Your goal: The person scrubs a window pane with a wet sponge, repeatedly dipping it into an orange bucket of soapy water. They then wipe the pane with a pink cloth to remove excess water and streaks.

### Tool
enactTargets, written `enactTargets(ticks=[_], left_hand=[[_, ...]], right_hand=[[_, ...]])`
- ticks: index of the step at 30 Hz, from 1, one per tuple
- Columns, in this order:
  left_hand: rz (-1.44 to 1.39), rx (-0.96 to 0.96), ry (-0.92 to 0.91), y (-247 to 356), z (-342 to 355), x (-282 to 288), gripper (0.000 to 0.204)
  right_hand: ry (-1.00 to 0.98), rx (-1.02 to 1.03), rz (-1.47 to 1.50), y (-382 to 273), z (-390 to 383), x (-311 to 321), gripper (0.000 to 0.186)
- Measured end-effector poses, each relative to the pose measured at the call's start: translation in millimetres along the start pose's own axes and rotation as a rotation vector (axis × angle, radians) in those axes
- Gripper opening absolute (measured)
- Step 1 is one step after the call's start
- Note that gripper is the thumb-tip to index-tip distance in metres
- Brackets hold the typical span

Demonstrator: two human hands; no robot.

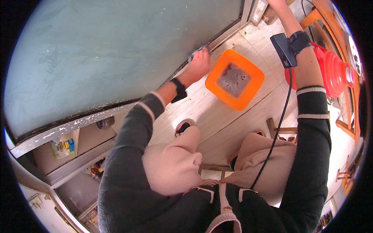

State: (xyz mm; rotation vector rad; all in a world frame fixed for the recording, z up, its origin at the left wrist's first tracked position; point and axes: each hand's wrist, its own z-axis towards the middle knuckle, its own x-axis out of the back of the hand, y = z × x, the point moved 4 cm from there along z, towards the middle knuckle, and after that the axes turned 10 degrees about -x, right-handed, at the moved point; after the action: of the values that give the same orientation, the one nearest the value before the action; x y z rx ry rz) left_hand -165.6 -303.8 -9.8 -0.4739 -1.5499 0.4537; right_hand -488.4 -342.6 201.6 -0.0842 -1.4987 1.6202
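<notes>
My left hand [199, 64] is closed with its fingers pressed against the lower frame of a large frosted glass panel [116, 50]. A small piece of grey-blue cloth [197, 53] shows at its fingertips, mostly covered by the hand. Just right of that hand stands an orange square basin [253, 72] holding murky, sudsy water. My right arm reaches far forward to the upper edge of the view. Only the back part of my right hand [276, 3] shows there, near the frame's far corner, and its fingers are cut off.
A red plastic container [332, 72] stands by the wooden furniture [311, 18] at the right. My right wrist carries a black device [283, 50] with a cable [280, 124] running down to my lap. Below the panel, shelves hold small packages [64, 146]. My knees flank the pale floor [217, 128].
</notes>
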Motion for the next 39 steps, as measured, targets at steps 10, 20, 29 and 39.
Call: enactTargets(ticks=[10,20,29,39], left_hand=[[-0.393,0.265,-0.15,20.3,-154.5,22.0,0.042],[-0.2,0.112,0.206,-10.4,63.2,-9.6,0.023],[-0.117,0.21,-0.115,24.9,-101.7,11.0,0.039],[-0.284,0.38,-0.256,27.1,-198.9,62.7,0.029]], right_hand=[[-0.01,-0.064,-0.026,-5.6,-3.8,2.2,0.034],[-0.023,-0.09,-0.026,-3.5,-0.3,1.0,0.041],[0.006,-0.081,0.043,-2.4,-5.2,3.3,0.044],[-0.099,-0.056,0.172,-0.8,-0.5,-0.8,0.047]])
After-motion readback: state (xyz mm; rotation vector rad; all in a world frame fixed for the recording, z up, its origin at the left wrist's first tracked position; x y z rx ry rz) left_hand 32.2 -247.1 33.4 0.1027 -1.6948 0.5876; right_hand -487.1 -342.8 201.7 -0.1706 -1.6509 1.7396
